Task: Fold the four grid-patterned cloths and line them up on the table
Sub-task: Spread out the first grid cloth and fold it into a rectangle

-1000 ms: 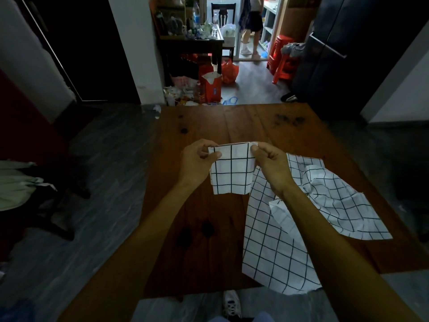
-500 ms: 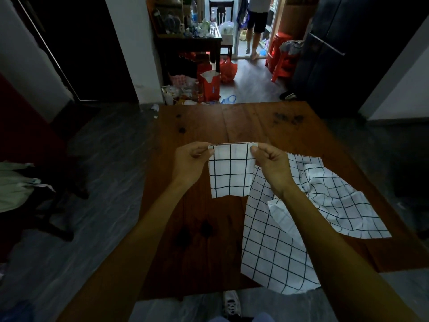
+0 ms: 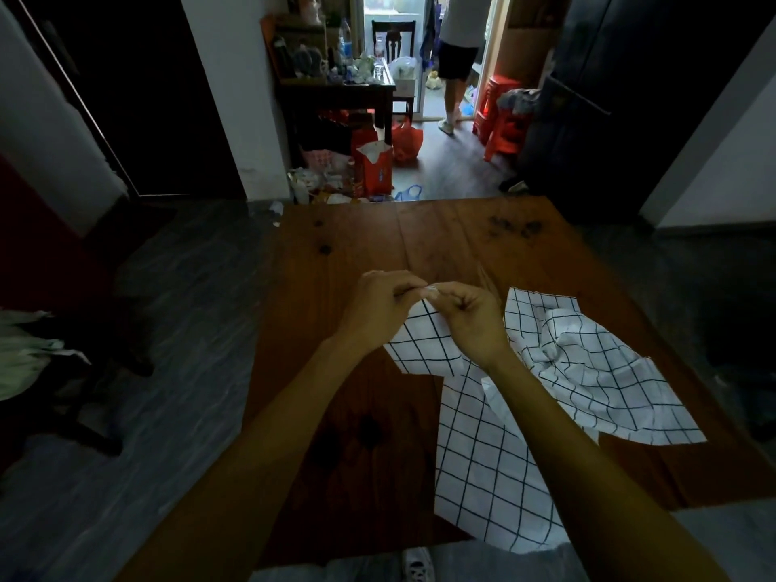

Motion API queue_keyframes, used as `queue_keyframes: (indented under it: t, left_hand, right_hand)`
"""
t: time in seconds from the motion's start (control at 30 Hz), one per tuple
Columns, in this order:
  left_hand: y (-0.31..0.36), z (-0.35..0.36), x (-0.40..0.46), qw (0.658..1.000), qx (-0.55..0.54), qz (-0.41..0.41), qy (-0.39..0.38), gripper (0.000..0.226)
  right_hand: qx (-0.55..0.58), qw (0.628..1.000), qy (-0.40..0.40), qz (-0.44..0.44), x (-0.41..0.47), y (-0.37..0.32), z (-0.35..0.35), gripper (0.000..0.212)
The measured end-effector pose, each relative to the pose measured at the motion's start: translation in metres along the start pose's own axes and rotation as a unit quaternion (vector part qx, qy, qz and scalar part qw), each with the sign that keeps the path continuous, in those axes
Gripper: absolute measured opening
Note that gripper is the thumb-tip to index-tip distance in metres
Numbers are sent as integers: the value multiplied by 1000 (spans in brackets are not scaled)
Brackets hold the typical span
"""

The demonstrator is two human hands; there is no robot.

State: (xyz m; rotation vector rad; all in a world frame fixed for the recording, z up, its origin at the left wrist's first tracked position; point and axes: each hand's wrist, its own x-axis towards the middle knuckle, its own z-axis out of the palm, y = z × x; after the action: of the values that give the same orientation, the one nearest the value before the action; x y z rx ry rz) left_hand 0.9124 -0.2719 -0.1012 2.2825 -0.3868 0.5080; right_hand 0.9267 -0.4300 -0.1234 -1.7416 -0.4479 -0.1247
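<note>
The fingers of the left hand [image 3: 378,306] and right hand [image 3: 470,317] pinch the top corners of one grid cloth [image 3: 424,344], brought together above the table [image 3: 420,237], so its fold looks only part done; the other cloths [image 3: 588,371] lie unfolded in a heap just to the right, and nothing is lined up yet.

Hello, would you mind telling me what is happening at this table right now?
A person is folding grid-patterned cloths at a wooden table. The left hand and right hand meet and pinch the top corners of one partly folded cloth, held above the table. Two more cloths are not yet folded: a flat one overhanging the near edge and a crumpled one to the right.
</note>
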Motion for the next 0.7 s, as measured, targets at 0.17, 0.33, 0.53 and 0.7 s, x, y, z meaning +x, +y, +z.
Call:
queue_keyframes:
  t: [0.17, 0.33, 0.53, 0.7]
  left_hand:
    - [-3, -3, 1, 998, -23, -42, 38, 12]
    - [-7, -4, -3, 996, -55, -70, 12, 8]
    - [-6, -9, 6, 999, -31, -30, 24, 12]
    - [-7, -5, 3, 996, -52, -57, 52, 14]
  right_hand:
    - [-67, 997, 17, 33, 3, 3, 6, 9]
    - [-150, 988, 12, 26, 3, 3, 14, 15]
    - [-149, 989, 3, 20, 7, 1, 15, 16]
    - [-185, 982, -16, 24, -1, 9, 10, 15]
